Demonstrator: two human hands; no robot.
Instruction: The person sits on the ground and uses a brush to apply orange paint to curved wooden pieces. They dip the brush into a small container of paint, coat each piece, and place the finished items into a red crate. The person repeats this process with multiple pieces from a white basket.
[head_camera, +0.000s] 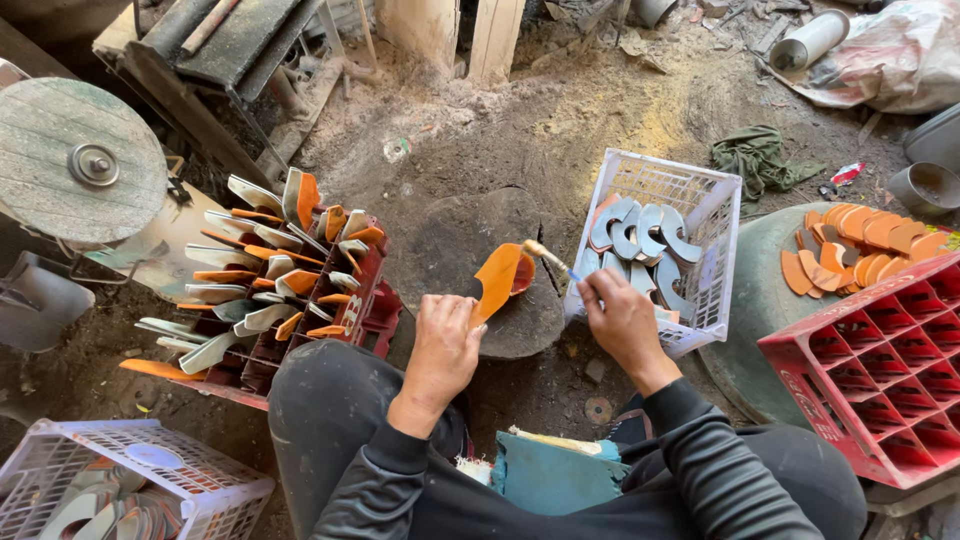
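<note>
Nearest the camera, a blue-green pad (548, 478) lay between the person's knees, and a white mesh basket (190, 478) of grey curved blades stood at the lower left.

Just beyond, the left hand (443, 350) had its fingers wrapped tight around the lower end of an orange-painted curved blade (497, 279), holding it upright over a flat dark stone (470, 240) on the dirt floor (470, 130). The right hand (622, 322) was closed around the handle of a small paintbrush (546, 254), whose pale bristle tip touched or nearly touched the blade's upper edge; the contact was too small to tell for certain.

To the left of the hands, a red crate (372, 300) held many blades standing on edge, some orange, some still bare metal. To the right, a second white mesh basket (712, 230) held unpainted grey blades, just beside the right hand. Further right, a red compartment crate (880, 370) sat empty-celled against a round green surface (750, 290) carrying a spread of orange blades (860, 245).

Farther off, a round grey grinding disc (75, 160) stood at the left, a green rag (757, 152) lay on the floor, and a metal cylinder (808, 40) rested near a plastic sheet (900, 55).
</note>
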